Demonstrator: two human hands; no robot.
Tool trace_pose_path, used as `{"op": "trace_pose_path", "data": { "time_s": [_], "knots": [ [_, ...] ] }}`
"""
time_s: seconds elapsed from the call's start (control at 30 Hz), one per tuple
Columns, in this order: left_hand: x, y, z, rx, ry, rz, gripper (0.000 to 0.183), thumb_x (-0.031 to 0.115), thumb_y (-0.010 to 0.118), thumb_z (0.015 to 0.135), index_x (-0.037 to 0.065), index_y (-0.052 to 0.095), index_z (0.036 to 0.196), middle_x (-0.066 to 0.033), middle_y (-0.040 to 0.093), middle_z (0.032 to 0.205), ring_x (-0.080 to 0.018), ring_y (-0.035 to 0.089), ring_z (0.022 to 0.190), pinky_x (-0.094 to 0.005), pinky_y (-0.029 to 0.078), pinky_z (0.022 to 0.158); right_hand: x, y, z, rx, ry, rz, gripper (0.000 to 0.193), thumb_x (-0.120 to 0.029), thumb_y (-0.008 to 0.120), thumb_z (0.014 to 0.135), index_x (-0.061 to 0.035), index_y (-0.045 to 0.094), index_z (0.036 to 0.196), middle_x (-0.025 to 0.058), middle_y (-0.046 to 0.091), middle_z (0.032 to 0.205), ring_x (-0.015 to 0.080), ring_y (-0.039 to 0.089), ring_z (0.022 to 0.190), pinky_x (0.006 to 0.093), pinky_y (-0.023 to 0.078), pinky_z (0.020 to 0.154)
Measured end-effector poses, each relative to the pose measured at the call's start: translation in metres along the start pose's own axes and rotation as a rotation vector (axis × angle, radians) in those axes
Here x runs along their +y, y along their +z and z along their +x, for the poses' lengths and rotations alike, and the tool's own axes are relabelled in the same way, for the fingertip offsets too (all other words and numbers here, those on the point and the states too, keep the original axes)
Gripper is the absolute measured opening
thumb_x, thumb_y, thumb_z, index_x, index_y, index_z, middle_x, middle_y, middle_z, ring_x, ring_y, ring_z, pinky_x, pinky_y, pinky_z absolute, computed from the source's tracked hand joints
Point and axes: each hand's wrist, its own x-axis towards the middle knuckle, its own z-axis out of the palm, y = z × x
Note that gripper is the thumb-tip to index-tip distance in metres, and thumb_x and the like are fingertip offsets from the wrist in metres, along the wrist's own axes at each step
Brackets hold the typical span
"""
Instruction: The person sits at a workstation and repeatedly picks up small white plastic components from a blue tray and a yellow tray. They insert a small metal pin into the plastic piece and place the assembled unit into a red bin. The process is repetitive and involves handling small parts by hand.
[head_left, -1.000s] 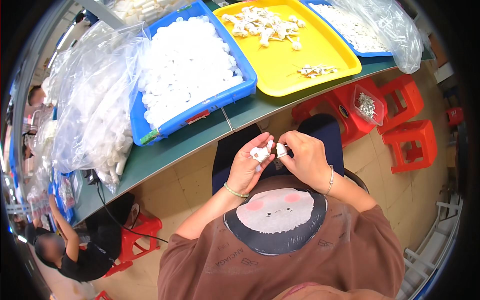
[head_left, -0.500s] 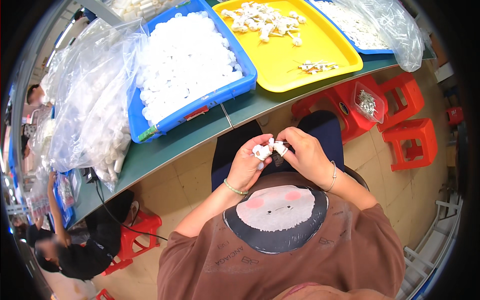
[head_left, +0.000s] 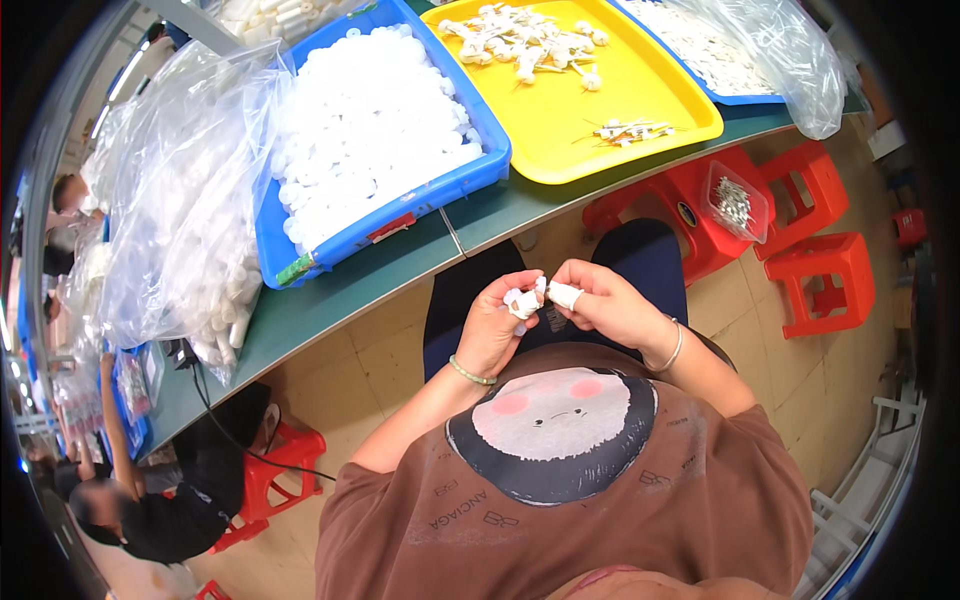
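Over my lap, both hands are close together with their fingertips nearly meeting. My left hand [head_left: 487, 330] is closed in a pinch around a small white plastic piece [head_left: 541, 284]. White wrapping [head_left: 523, 304] covers part of its thumb. My right hand [head_left: 618, 308] is closed just beside it, its wrapped thumb [head_left: 564, 295] pressed to the fingers. Whatever sits between those fingers is too small or hidden to make out. Beyond them, a yellow tray [head_left: 640, 104] carries a pile of white round-headed parts with thin stems [head_left: 530, 42] and a smaller heap of thin pin-like parts [head_left: 632, 132].
Left of the tray stands a blue bin [head_left: 400, 208] full of white plastic caps [head_left: 370, 130]. Clear bags [head_left: 185, 210] of white tubes lie beside it on the green table [head_left: 330, 310]. Red stools [head_left: 822, 285] and a clear tub [head_left: 735, 203] are at right. Another person [head_left: 165, 505] sits at left.
My right hand has turned slightly and its fingers have curled in, so the thumb wrapping shows more. The left hand stays nearly where it was.
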Motion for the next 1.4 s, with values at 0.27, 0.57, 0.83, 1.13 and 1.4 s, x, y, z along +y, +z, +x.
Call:
{"op": "trace_pose_path", "data": {
  "time_s": [0.27,0.57,0.83,1.13,1.4],
  "knots": [
    [-0.001,-0.003,-0.003,0.0,-0.063,0.04,0.016,0.008,0.066,0.086,0.008,0.065,0.102,-0.0012,0.063,0.09,-0.0059,0.051,0.067,-0.0181,0.041,0.053,0.0,-0.003,0.001,-0.069,0.082,-0.02,0.008,-0.011,0.05,0.093,-0.0039,0.051,0.09,0.0021,0.054,0.072,0.0075,0.041,0.051,0.0213,0.033,0.045],
    [-0.004,0.004,-0.002,0.071,-0.069,0.001,0.019,0.008,0.063,0.088,0.004,0.061,0.106,-0.002,0.062,0.094,-0.0058,0.053,0.07,-0.0182,0.043,0.056,-0.004,0.003,-0.005,0.143,-0.716,-1.273,0.023,-0.01,0.065,0.079,-0.0033,0.052,0.096,0.0131,0.056,0.085,0.0279,0.061,0.076,0.0374,0.05,0.061],
    [0.008,0.017,-0.006,-0.037,-0.018,-0.058,0.018,0.009,0.062,0.088,0.009,0.056,0.105,-0.0037,0.058,0.105,-0.0067,0.045,0.073,-0.0177,0.039,0.053,-0.176,-0.134,-0.002,0.965,-0.766,-1.267,0.022,-0.003,0.052,0.081,0.0001,0.061,0.101,0.0173,0.066,0.089,0.0309,0.064,0.079,0.0357,0.05,0.072],
    [0.008,0.015,-0.004,-0.07,-0.019,-0.09,0.016,0.014,0.06,0.091,0.009,0.056,0.106,-0.0022,0.058,0.105,-0.0073,0.045,0.074,-0.017,0.038,0.053,-0.215,-0.225,0.04,0.812,-0.295,-1.42,0.012,-0.004,0.065,0.076,0.0001,0.066,0.086,0.0157,0.067,0.079,0.0256,0.065,0.074,0.0347,0.05,0.069],
    [0.011,0.015,-0.008,-0.034,0.041,-0.109,0.019,0.016,0.057,0.093,0.01,0.053,0.111,-0.003,0.056,0.108,-0.0076,0.045,0.074,-0.0164,0.037,0.052,-0.16,-0.096,-0.005,0.655,-0.871,-1.152,0.014,-0.008,0.063,0.082,-0.0016,0.065,0.094,0.012,0.062,0.085,0.0222,0.061,0.076,0.0314,0.049,0.068]
  ]
}}
